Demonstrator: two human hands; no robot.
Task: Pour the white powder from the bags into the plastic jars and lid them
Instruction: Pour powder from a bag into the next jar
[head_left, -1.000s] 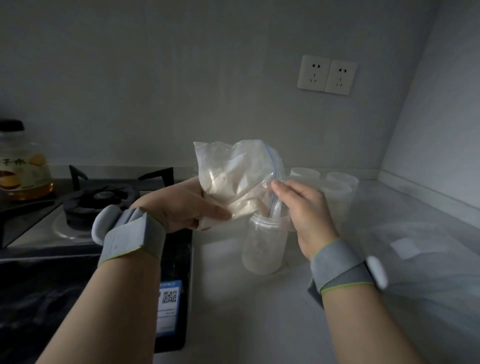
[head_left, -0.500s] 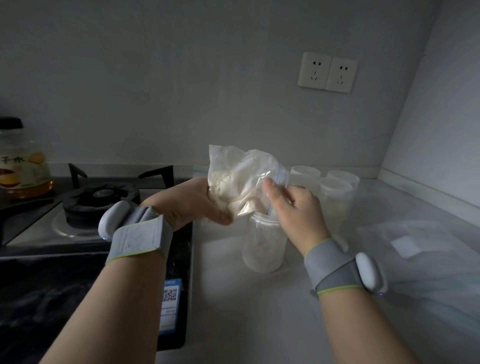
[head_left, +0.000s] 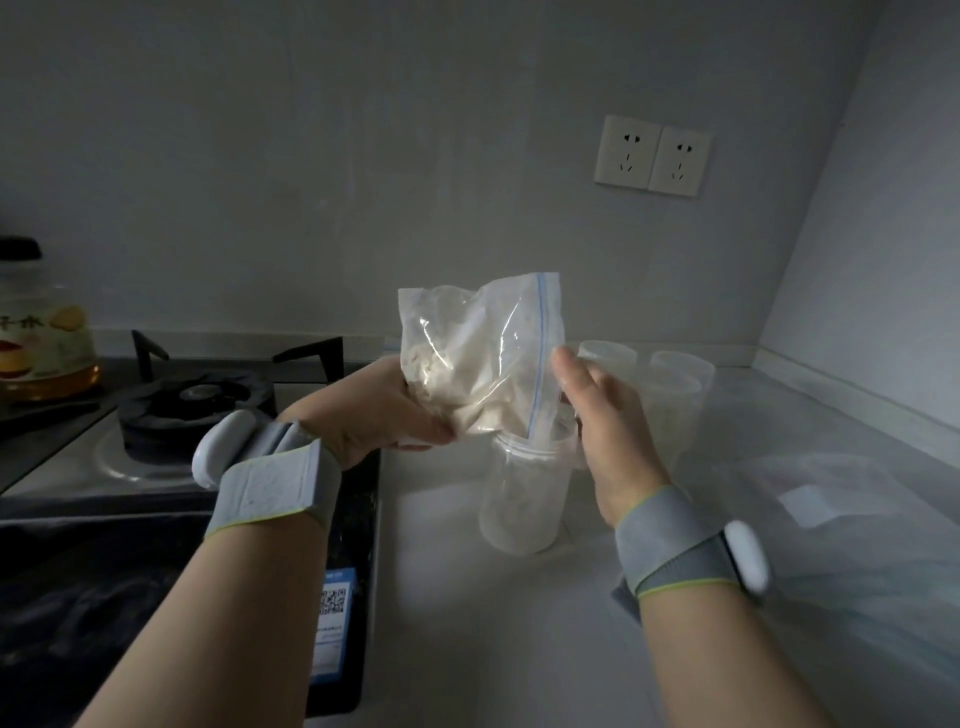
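A clear zip bag (head_left: 472, 358) of white powder is tipped over an open plastic jar (head_left: 524, 499) on the white counter, its blue-striped mouth pointing down into the jar. My left hand (head_left: 374, 410) grips the bag's lower bunched part from the left. My right hand (head_left: 602, 415) is beside the bag's zip edge with fingers straight, touching or just off the plastic. White powder lies in the jar's bottom. Three more lidded jars (head_left: 670, 400) stand behind it.
A gas stove (head_left: 192, 410) fills the left side, with an oil bottle (head_left: 41, 332) at the far left. Empty clear bags (head_left: 841, 499) lie on the counter to the right. Wall sockets (head_left: 652, 156) sit above. The side wall closes in on the right.
The bag was lowered, then raised and spread wider above the jar. My right hand let go of its pinch on the zip edge and now has straight fingers beside it.
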